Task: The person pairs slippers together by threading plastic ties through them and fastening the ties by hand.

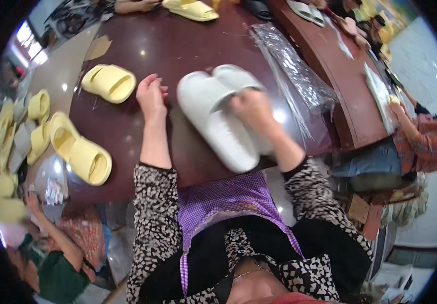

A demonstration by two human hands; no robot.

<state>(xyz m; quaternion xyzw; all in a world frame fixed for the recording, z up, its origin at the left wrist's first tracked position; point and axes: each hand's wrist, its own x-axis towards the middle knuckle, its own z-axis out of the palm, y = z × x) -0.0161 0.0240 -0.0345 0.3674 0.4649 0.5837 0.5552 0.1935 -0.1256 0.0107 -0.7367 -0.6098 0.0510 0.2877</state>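
A pair of pale grey-white slide slippers (198,99) is tilted above the dark red table, soles and straps close together. My right hand (254,109) is closed round their straps at the right side and looks a little blurred. To the left of the slippers is my left hand (152,96), palm turned inward, fingers loosely bent and apart, with nothing in it. A single yellow slipper (109,83) lies on the table just left of that hand. Nearer the table's left edge rest two more yellow slippers (84,152), end to end.
Clear plastic bags (294,66) lie on the table (188,45) at the right. Beyond them runs a raised brown ledge (345,96). More yellow and grey slippers (21,131) are laid out far left. Co-workers sit on both sides, one with an orange checked sleeve (416,147).
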